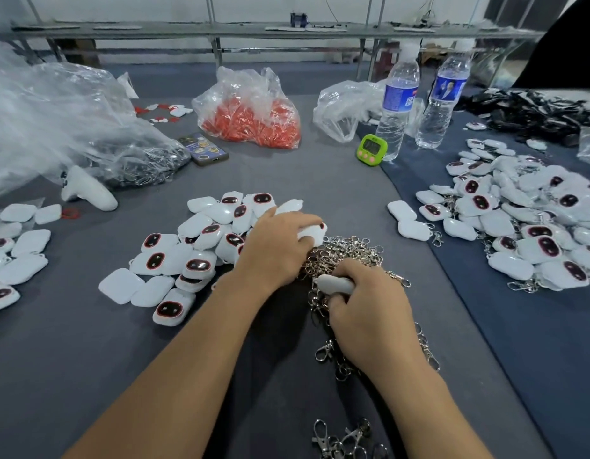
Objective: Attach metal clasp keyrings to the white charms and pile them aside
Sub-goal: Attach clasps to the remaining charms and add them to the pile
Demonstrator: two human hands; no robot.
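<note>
A heap of loose white charms with dark red-rimmed faces lies at centre left on the grey cloth. Beside it on the right is a tangle of metal clasp keyrings. My left hand reaches over the heap's right edge and grips one white charm. My right hand rests on the keyrings, fingers curled round another white charm. A big pile of charms with keyrings attached lies at the right.
At the back stand two water bottles, a green timer, a bag of red parts, a phone and clear bags. A white controller and more charms lie at the left. Loose clasps lie near me.
</note>
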